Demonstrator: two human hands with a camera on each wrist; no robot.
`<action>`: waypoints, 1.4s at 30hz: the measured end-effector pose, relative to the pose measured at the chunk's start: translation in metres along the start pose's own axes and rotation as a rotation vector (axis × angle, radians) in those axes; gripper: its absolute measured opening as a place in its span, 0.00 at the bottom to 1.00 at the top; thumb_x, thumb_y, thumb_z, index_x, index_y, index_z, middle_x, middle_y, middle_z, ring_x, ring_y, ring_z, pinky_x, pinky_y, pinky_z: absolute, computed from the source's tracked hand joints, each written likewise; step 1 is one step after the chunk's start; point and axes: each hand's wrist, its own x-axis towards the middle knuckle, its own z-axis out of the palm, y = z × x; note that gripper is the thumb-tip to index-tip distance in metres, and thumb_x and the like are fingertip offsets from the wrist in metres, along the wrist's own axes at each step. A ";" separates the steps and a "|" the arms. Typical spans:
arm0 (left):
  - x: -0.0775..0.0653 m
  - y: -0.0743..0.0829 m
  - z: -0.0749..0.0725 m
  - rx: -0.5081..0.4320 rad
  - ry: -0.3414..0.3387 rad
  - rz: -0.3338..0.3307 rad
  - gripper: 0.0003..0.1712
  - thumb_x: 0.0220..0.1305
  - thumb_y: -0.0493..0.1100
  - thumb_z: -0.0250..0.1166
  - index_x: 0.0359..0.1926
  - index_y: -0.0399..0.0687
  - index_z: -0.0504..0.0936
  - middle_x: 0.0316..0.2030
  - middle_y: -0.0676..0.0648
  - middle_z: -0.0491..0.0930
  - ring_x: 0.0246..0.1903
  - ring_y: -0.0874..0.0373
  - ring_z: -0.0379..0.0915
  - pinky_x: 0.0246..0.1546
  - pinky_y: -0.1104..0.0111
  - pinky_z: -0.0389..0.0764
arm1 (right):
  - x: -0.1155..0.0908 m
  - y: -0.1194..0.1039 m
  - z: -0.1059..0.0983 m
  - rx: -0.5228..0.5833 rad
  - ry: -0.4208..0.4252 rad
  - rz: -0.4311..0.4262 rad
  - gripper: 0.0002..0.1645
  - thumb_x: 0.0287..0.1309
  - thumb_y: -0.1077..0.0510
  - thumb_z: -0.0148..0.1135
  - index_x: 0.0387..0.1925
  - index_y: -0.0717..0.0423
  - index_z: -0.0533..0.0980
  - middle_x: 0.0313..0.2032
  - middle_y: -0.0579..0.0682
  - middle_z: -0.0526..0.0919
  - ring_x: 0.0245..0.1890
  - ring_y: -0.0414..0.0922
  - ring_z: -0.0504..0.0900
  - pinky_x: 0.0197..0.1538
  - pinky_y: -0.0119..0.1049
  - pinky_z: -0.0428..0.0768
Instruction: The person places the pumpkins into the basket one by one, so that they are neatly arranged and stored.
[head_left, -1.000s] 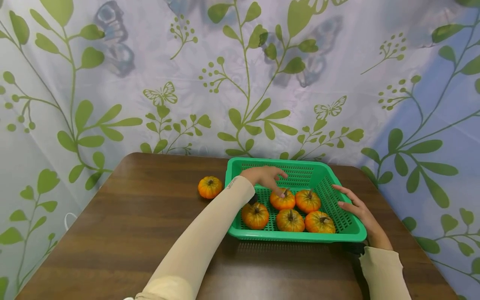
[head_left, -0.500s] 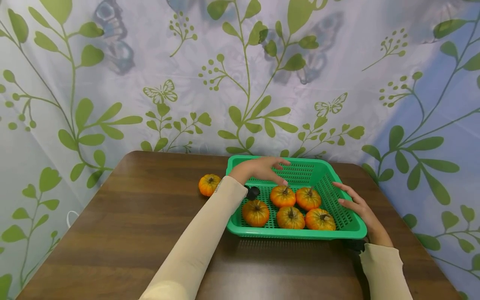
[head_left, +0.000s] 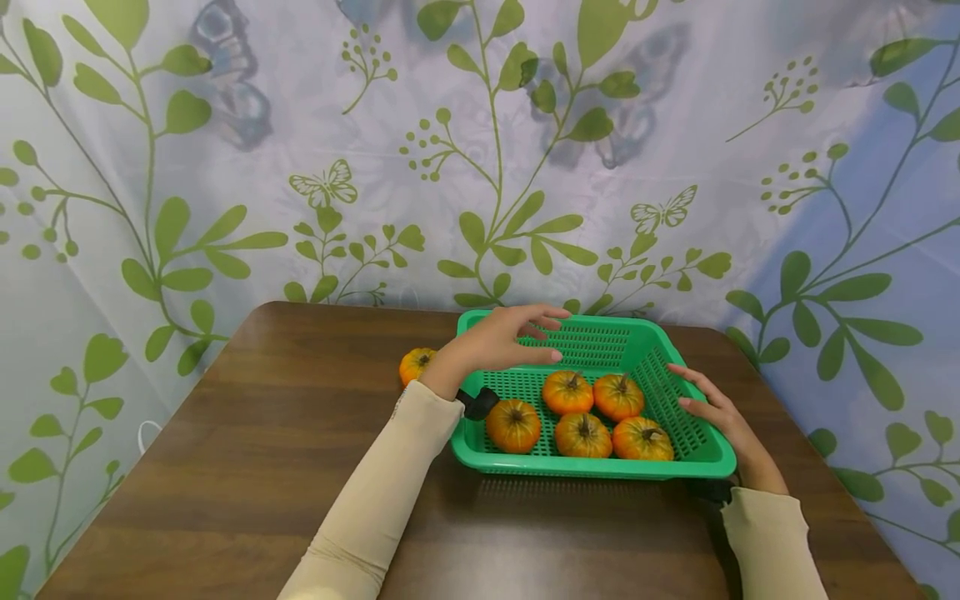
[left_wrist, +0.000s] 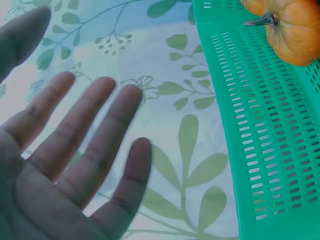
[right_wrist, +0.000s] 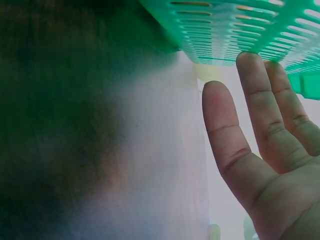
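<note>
A green plastic basket (head_left: 592,471) stands on the table with several small orange pumpkins (head_left: 582,435) in it. My left hand (head_left: 498,342) hovers over the basket's back left part, its fingers spread and nothing in them. The left wrist view shows its bare palm (left_wrist: 55,195) beside the perforated basket wall (left_wrist: 250,150). At the basket's right side, my right hand (head_left: 738,433) holds the rim, with thumb and forefinger over the inside. Its other fingers (right_wrist: 267,120) lie along the outer wall in the right wrist view. One more pumpkin (head_left: 414,364) sits left of the basket, partly hidden by my left wrist.
The brown wooden table (head_left: 247,450) extends to the left and in front of the basket. A patterned curtain (head_left: 375,167) with leaves and butterflies hangs right behind its back edge. A white cable loop (head_left: 148,433) shows at the table's left edge.
My left hand has risen off a pumpkin at the basket's middle and drawn back to the left, its fingers spreading. The right hand and the basket have kept their place.
</note>
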 end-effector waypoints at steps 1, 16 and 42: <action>-0.003 0.000 0.000 -0.011 0.021 0.018 0.35 0.78 0.44 0.70 0.80 0.47 0.70 0.73 0.42 0.76 0.69 0.46 0.76 0.71 0.55 0.75 | 0.000 0.000 0.000 -0.019 0.005 0.000 0.35 0.82 0.65 0.47 0.82 0.38 0.65 0.74 0.34 0.57 0.60 0.26 0.73 0.51 0.24 0.79; -0.039 -0.002 -0.004 -0.128 0.316 0.197 0.26 0.76 0.37 0.69 0.71 0.39 0.79 0.65 0.42 0.84 0.63 0.52 0.80 0.65 0.61 0.78 | 0.000 -0.002 -0.001 -0.074 0.015 0.052 0.35 0.83 0.63 0.47 0.84 0.39 0.62 0.81 0.74 0.41 0.60 0.25 0.69 0.51 0.23 0.76; -0.072 -0.029 -0.014 -0.220 0.470 0.206 0.25 0.74 0.34 0.67 0.69 0.34 0.79 0.62 0.36 0.84 0.61 0.38 0.79 0.63 0.46 0.77 | 0.000 -0.001 0.000 -0.023 0.012 0.037 0.35 0.83 0.64 0.46 0.83 0.38 0.63 0.82 0.66 0.44 0.59 0.27 0.74 0.50 0.24 0.80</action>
